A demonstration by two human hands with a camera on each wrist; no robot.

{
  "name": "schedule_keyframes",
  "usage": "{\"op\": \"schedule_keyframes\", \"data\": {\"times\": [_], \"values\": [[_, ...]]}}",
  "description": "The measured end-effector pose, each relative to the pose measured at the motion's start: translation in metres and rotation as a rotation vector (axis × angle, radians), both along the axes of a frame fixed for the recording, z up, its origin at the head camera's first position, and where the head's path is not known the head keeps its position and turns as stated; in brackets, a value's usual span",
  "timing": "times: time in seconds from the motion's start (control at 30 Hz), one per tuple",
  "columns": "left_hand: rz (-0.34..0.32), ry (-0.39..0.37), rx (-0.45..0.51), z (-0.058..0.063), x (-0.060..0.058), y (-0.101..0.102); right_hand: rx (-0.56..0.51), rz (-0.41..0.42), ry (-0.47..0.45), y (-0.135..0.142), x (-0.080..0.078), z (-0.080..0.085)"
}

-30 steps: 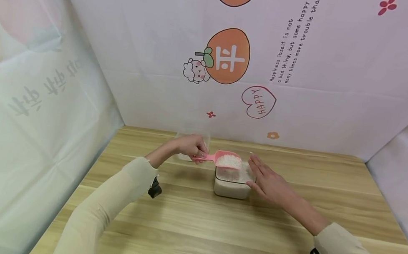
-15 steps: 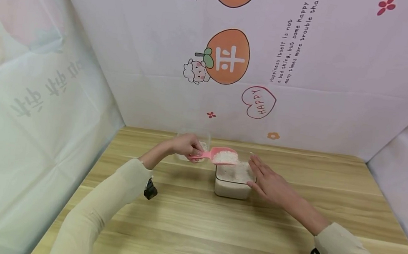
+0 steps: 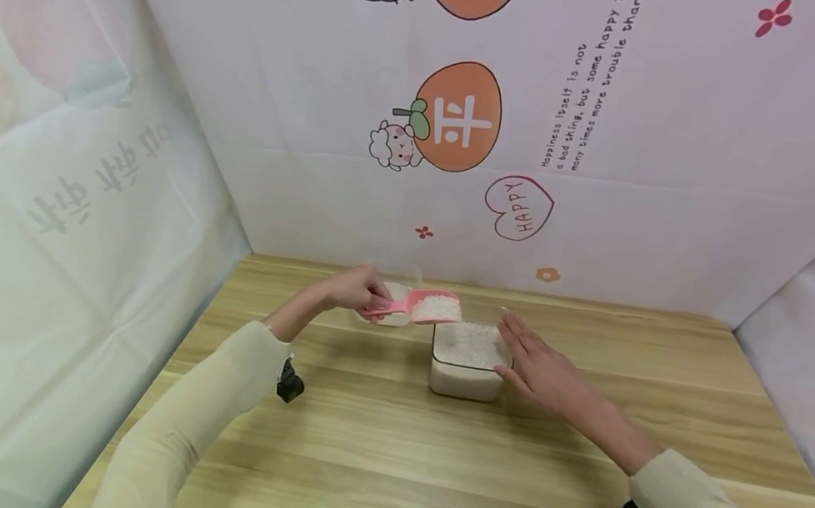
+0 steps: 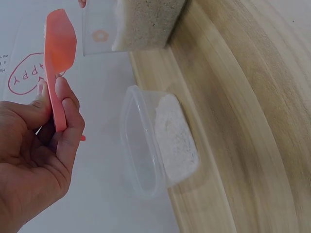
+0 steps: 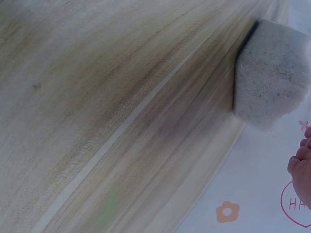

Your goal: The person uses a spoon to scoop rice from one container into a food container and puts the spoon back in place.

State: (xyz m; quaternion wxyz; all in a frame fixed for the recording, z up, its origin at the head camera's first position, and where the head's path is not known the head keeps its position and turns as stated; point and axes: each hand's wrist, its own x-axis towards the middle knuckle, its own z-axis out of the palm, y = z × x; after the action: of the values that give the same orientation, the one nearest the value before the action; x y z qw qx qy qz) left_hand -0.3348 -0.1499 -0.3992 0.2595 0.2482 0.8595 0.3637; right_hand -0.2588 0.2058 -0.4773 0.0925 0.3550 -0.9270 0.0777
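Note:
My left hand (image 3: 352,291) grips the handle of a pink scoop (image 4: 61,41), its thumb and fingers curled round it. White rice (image 3: 436,308) fills the scoop's bowl, which is held up between two containers. On the right stands a clear, dark-rimmed square container (image 3: 464,384), well filled with rice. The straight fingers of my right hand (image 3: 545,372) rest against that container's right side. Behind and below my left hand sits a clear plastic tub (image 4: 136,141), partly hidden by it in the head view, with white grains (image 4: 176,141) in its bottom.
Both containers stand on a wood-grain table (image 3: 383,469) near its back edge. A white printed sheet (image 3: 313,151) rises behind them, and more sheeting (image 3: 108,295) encloses the left side. Black clips (image 3: 291,381) hang at the sleeve cuffs.
My left hand has drawn the rice-filled scoop leftward, away from over the square container towards the clear tub. The right hand has stayed at the container's side.

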Motion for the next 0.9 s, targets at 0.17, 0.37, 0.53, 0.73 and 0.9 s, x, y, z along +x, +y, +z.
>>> {"op": "schedule_keyframes", "data": {"times": [0.17,0.37,0.53,0.73,0.9], "values": [[0.012,-0.015,0.038,-0.003,0.0,-0.008,-0.014,0.012,0.023,0.0,0.0,-0.002],[0.025,0.007,0.045,-0.005,0.0,-0.016,-0.011,0.01,0.007,0.001,0.002,-0.001],[0.053,-0.002,0.05,-0.007,0.001,-0.023,-0.009,0.003,-0.006,0.001,0.002,-0.001],[0.09,0.01,0.053,-0.011,0.0,-0.031,-0.011,0.009,0.007,0.001,0.001,-0.002],[0.127,0.015,0.066,-0.012,0.0,-0.038,-0.009,0.003,-0.003,0.001,0.0,-0.001]]}}
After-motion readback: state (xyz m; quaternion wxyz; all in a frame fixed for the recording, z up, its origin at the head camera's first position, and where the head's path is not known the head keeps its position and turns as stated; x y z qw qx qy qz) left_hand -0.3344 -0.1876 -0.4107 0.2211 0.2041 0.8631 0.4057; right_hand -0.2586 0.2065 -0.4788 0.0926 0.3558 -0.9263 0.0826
